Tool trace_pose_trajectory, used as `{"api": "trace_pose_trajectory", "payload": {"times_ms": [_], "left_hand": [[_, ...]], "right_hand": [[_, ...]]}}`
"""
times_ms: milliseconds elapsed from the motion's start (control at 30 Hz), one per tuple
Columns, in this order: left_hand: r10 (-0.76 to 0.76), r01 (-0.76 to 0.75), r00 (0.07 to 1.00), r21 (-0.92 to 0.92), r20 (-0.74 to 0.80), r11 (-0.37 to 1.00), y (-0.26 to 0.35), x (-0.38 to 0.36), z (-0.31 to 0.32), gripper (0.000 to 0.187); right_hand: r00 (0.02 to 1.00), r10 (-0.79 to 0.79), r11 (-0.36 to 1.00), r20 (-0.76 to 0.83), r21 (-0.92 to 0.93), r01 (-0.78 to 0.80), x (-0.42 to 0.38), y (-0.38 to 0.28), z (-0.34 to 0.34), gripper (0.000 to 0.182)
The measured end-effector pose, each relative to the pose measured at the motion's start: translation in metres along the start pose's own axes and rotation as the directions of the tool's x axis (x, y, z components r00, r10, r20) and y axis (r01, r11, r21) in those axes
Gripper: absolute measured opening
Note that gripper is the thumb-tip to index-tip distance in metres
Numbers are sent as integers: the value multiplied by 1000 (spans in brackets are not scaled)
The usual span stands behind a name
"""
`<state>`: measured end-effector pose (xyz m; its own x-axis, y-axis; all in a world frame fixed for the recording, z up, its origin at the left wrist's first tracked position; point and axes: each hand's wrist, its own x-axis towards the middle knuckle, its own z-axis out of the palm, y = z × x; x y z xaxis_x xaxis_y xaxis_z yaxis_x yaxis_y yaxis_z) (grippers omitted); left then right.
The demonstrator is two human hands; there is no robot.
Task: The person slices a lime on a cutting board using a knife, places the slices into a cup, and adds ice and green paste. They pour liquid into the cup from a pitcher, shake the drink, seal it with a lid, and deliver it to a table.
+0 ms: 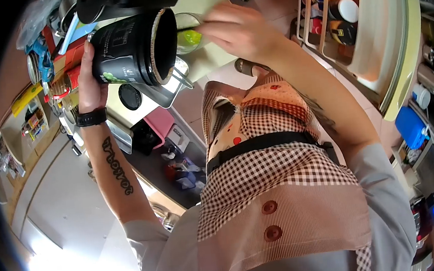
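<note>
A large black jar (123, 50) with white print and a green picture is tilted on its side in my left hand (90, 83), its wide mouth facing right. My left fingers wrap around its base and side. My right hand (241, 30), slightly blurred, is closed just right of the jar's mouth. From its fingertips a thin dark handle points toward the mouth; its far end is hidden. Behind and below these fingers stands a clear glass (186, 19) with something bright green in it. A round black lid (130, 96) lies on the counter under the jar.
A shiny metal tray (174, 90) sits beside the lid on the pale counter (210, 58). Another large black object (127, 0) is at the top. To the right, an open fridge door (378, 33) holds several bottles and jars. Cluttered shelves and a pink bin (159, 125) are at left.
</note>
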<state>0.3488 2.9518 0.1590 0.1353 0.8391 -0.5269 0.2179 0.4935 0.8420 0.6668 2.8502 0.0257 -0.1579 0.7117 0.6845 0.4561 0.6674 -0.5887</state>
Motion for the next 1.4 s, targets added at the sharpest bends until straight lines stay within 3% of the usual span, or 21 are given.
{"api": "trace_pose_trajectory", "payload": {"times_ms": [133,167,267,400,433,600,667,800,933,967,1067,1133,1200,1300,1333,1367,1400], "left_hand": [[53,-55,996,-16,-65,998,-1,-2,7,55],[73,-73,997,-4,8,997,-2,0,4,53],[48,-48,999,6,2,999,-2,-3,5,53],[56,-57,995,-12,-81,998,-4,-7,-3,57],[6,-7,1000,-45,-21,999,-1,-9,-6,59],[-56,-13,972,-292,-227,956,-11,-15,-2,64],[-16,-32,989,-320,-145,947,-24,-14,-8,65],[-32,-26,989,-389,-143,921,-39,-10,-4,69],[-42,-32,984,-400,-175,916,-46,-5,-2,70],[-54,-18,985,-405,-166,914,-46,-5,1,71],[-86,2,980,-418,-182,908,-39,-10,14,74],[-36,-35,982,-371,-185,928,-43,-9,11,76],[-41,-19,980,-295,-195,955,-40,-14,16,79],[-61,-20,978,-375,-201,927,-40,-12,16,83],[-87,-5,969,-371,-231,928,-39,-14,22,85],[36,51,987,-517,155,855,-54,-7,-3,86],[126,109,933,-598,337,794,-53,-5,-6,87]], "right_hand": [[999,7,999,-35,53,-6,-18,-14,-36,24],[999,15,998,-31,57,-13,-16,-15,-39,23],[999,-36,999,-36,35,38,-4,-17,-38,22],[999,24,1000,-31,-1,-24,-18,-8,-43,22],[999,37,999,-13,-19,-37,-19,-9,-41,21],[996,64,998,-60,-8,-64,-10,-13,-35,17],[991,95,995,-94,19,-93,-9,-14,-46,16],[968,181,972,-176,184,-148,16,-26,-71,18],[975,-178,983,-132,28,183,56,-23,-39,21],[988,-141,989,-68,40,144,62,-25,-22,7],[967,23,1000,255,-2,-23,76,-40,13,22],[937,87,985,338,110,-131,73,-53,21,16],[936,86,980,341,142,-142,69,-58,21,16],[982,151,963,113,209,-172,80,-62,6,17],[985,129,967,118,203,-151,80,-62,9,16],[986,112,971,123,198,-135,81,-65,13,16],[988,95,975,125,189,-117,82,-67,15,16]]}}
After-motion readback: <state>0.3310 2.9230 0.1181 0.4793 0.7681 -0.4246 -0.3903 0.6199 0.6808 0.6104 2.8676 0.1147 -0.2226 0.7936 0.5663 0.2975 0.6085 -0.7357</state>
